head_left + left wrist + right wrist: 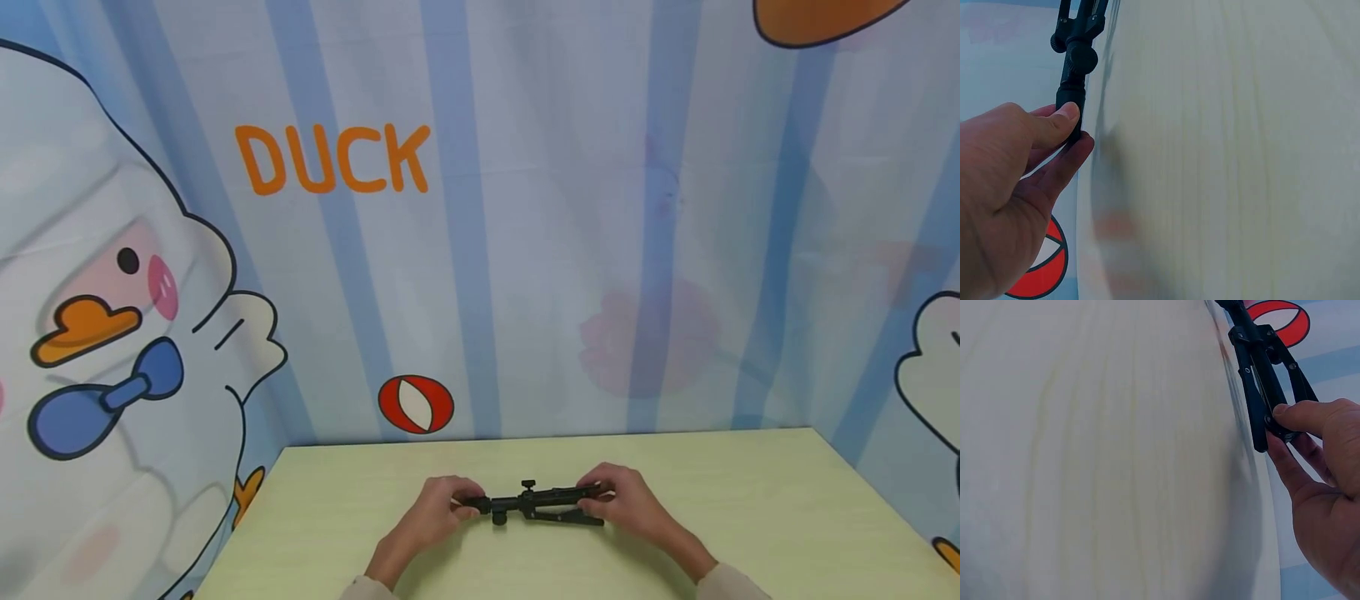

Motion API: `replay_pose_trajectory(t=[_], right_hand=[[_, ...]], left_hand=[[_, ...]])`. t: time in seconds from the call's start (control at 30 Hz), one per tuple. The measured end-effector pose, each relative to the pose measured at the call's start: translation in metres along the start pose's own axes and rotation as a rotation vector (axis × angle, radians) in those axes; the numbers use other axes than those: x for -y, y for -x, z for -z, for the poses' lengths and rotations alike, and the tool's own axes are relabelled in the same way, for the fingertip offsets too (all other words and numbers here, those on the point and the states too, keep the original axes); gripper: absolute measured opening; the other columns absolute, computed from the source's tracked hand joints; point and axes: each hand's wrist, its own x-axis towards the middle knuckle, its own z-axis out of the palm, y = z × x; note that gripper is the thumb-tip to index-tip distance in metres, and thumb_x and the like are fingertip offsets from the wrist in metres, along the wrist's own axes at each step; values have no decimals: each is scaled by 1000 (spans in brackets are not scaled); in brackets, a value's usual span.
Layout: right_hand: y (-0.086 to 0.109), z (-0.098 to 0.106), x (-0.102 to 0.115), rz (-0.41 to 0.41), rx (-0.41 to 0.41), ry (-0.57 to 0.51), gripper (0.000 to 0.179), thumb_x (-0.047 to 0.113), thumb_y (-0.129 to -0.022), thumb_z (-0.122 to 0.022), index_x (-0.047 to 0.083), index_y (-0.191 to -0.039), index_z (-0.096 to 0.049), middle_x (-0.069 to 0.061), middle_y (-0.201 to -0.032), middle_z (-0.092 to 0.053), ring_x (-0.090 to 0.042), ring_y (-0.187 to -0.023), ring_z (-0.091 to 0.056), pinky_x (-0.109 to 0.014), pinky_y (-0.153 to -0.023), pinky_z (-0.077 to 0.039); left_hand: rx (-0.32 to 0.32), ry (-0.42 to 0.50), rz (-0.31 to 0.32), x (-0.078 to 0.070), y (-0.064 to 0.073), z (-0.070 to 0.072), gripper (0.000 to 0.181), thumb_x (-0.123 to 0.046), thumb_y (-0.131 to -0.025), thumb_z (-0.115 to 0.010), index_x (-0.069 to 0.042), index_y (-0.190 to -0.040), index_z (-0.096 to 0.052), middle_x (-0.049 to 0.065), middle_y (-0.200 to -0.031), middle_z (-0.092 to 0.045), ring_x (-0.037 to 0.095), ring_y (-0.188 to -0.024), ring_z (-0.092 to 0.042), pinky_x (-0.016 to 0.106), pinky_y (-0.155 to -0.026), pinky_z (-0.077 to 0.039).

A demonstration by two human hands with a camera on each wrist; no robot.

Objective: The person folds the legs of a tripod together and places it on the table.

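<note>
A small black tripod [517,504] stretches sideways between the two hands, over the table. At one end, the left hand [442,510] pinches its narrow neck between thumb and fingers; beside that grip sit round knobs [1083,58] in the left wrist view. The right hand [628,502] grips the leg end, its thumb on top and fingers underneath. Seen from the right wrist, slim legs [1254,409] splay slightly around the tripod's central column [1266,378], and the right hand [1325,481] holds the column's lower end. Part of that end is hidden by the thumb and fingers.
The pale yellow table [750,500] spreads below both hands, with soft shadows on it. Behind its far edge hangs a blue-and-white striped curtain [540,250] printed with a duck, orange lettering and a red ball [393,402].
</note>
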Motion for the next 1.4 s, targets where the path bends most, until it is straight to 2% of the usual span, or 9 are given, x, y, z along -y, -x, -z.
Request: replay_pose_trajectory(t=[0.1, 0.4, 0.8, 1.0, 1.2, 1.3, 1.4], right_hand=[[0, -2, -3, -3, 2, 9, 19, -3, -84, -83, -5, -102, -74, -15, -99, -69, -24, -85, -75, -25, -72, -62], [-2, -5, -8, -26, -6, 88, 18, -2, -84, -83, -3, -101, -76, -11, -97, -70, -18, -84, -74, -24, -72, -62], [-2, -4, -10, -44, -8, 116, 18, 0, -85, -83, -2, -101, -76, -8, -98, -70, -18, -85, -73, -24, -73, -61], [0, 2, -5, -64, 10, 110, 20, 2, -86, -82, -3, -104, -74, -13, -101, -70, -23, -85, -73, -26, -71, -62], [1, 17, -1, -69, 57, 128, 24, 11, -94, -78, -1, -114, -71, -13, -107, -72, -22, -88, -73, -28, -73, -61], [2, 26, 2, -58, 68, 169, 30, 18, -98, -75, -1, -121, -69, -11, -108, -71, -19, -90, -71, -30, -75, -60], [4, 38, 11, -44, 84, 246, 36, 26, -100, -73, 2, -126, -66, -10, -111, -68, -18, -91, -68, -33, -76, -60]], left_hand=[[3, -2, -7, 3, 0, -2, 21, 7, -90, -76, 0, -109, -77, 7, -101, -74, 15, -90, -70, 25, -76, -61], [0, -28, 39, 4, 0, -3, 20, 5, -90, -77, -1, -109, -77, 3, -100, -74, 11, -89, -68, 26, -77, -60], [6, -47, 14, 7, -4, -4, 18, 4, -91, -76, -1, -109, -78, 3, -99, -74, 10, -88, -68, 27, -77, -60], [23, -59, 28, 3, -4, -3, 16, 1, -93, -75, -2, -109, -77, 3, -100, -73, 12, -89, -69, 26, -78, -60], [64, -109, 38, -8, 1, 10, 21, -7, -98, -71, 1, -117, -73, 11, -112, -72, 25, -98, -71, 34, -82, -61], [85, -170, 24, -19, 6, 22, 28, -15, -101, -69, 1, -124, -70, 15, -122, -69, 33, -108, -67, 45, -90, -59], [86, -264, 9, -30, 12, 35, 35, -24, -103, -68, -3, -130, -68, 13, -130, -66, 35, -119, -62, 52, -100, -53]])
